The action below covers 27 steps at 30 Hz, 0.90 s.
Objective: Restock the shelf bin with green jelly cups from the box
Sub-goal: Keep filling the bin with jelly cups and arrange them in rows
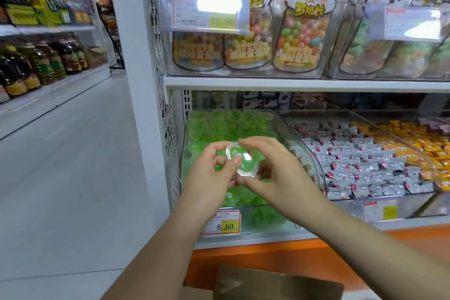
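Green jelly cup (240, 158) — clear plastic shell, rounded, pale green jelly inside, glossy top catching glare. Held just above clear shelf bin (302, 145), over heap of matching green cups (219, 124). Pinched from both sides — left hand (214, 169) thumb curled across near edge, right hand (275, 173) with finger over top, thumb beneath. Cardboard box (275, 284) low in frame, below forearms.
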Motion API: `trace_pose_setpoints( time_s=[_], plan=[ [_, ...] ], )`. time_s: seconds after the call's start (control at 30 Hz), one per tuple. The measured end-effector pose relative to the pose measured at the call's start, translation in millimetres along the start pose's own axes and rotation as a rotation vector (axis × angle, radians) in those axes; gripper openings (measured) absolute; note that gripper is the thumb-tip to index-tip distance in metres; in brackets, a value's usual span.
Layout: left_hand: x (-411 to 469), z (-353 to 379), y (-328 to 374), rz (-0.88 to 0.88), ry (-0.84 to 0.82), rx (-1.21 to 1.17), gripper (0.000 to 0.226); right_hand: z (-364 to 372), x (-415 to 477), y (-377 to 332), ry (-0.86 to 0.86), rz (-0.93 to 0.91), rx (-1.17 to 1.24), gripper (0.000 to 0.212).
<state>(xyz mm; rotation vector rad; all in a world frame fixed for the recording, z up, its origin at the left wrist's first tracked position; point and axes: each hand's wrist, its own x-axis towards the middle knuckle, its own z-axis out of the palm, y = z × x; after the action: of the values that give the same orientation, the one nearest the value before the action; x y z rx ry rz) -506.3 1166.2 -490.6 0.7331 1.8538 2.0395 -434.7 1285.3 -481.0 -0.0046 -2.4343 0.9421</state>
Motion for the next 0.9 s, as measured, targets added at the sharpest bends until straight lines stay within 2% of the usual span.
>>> trace_pose_setpoints(
  time_s=[0.07,0.2,0.37,0.53,0.73,0.9],
  plan=[
    [0.3,-0.2,-0.2,-0.004,0.0,-0.008,0.025,2.4,2.5,3.2,0.003,-0.045,-0.031,0.056],
    [4.7,-5.6,-2.8,0.031,0.04,0.059,0.029,4.6,14.9,12.5,0.026,-0.015,0.046,0.054],
    [6.3,-18.7,2.6,0.163,0.134,0.243,0.026,5.1,67.2,49.5,0.12,0.201,0.013,0.055],
    [10.1,-25.7,1.9,0.173,0.138,0.234,0.029,14.7,108.1,70.0,0.029,0.236,-0.061,0.054],
    [11.0,-32.1,-0.8,0.155,0.139,0.234,0.033,24.8,117.2,82.6,-0.013,0.309,-0.076,0.05],
    [9.3,-32.1,-1.5,0.169,0.144,0.266,0.032,29.0,118.5,85.6,0.041,0.329,-0.101,0.047]
  ],
)
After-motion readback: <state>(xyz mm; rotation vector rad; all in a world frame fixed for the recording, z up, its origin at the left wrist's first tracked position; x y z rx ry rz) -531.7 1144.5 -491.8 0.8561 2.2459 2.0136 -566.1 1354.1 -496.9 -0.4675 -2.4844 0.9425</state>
